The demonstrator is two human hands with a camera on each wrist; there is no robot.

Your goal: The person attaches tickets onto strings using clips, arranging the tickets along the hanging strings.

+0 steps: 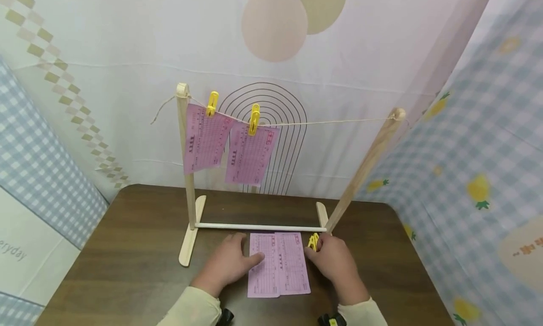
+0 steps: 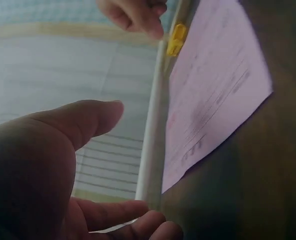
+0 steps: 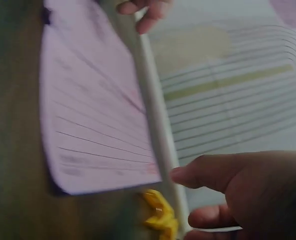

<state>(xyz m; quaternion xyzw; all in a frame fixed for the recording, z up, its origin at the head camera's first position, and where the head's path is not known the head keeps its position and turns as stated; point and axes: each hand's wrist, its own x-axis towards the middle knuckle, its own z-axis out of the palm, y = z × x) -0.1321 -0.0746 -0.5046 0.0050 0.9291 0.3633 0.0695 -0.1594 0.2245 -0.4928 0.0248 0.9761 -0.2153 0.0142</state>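
Two pink printed slips (image 1: 264, 269) lie side by side on the table, edges overlapping. My left hand (image 1: 231, 262) is at their left, thumb reaching over the left slip, fingers relaxed and gripping nothing. In the left wrist view the thumb and fingers of the left hand (image 2: 87, 165) are spread apart. Yellow clips (image 1: 313, 241) lie right of the slips, beside the fingertips of my right hand (image 1: 335, 260). The right wrist view shows the right hand (image 3: 228, 195) with thumb and fingers apart, near the yellow clips (image 3: 160, 215) and not gripping them.
Behind the slips stands a wooden frame (image 1: 365, 170) with a white bottom rod (image 1: 259, 227) and a string (image 1: 331, 122) across its top. Two pink slips (image 1: 250, 158) hang at the string's left part under yellow clips (image 1: 254, 120). A patterned cloth (image 1: 148, 33) hangs behind.
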